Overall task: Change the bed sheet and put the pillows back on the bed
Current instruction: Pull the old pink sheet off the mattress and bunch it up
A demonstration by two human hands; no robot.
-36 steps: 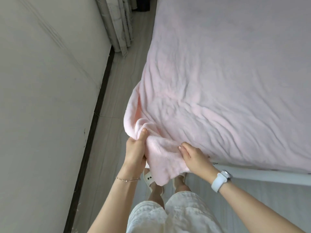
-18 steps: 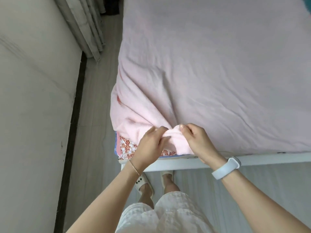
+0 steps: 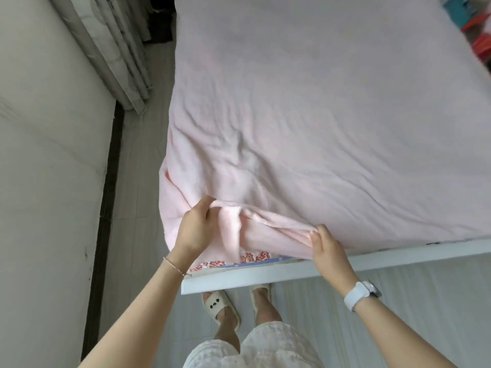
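A pale pink fleecy bed sheet (image 3: 305, 115) covers the whole bed top, wrinkled near the front left corner. My left hand (image 3: 195, 225) grips a bunched fold of the sheet at that corner. My right hand (image 3: 328, 245) pinches the sheet's hem further right along the front edge. Between and below my hands a flower-patterned mattress cover (image 3: 252, 257) shows above the white bed frame (image 3: 292, 269). No pillows are in view.
A white wall (image 3: 47, 181) with a dark skirting stands close on the left, leaving a narrow strip of floor (image 3: 135, 208) beside the bed. Grey curtains (image 3: 117, 54) hang at the far left. Colourful objects (image 3: 470, 19) lie at the top right. My feet in slippers stand under the frame.
My hands have moved apart along the front edge, the right hand sliding right with the hem. The sheet's corner has been lifted from hanging below the frame, baring the flowered cover.
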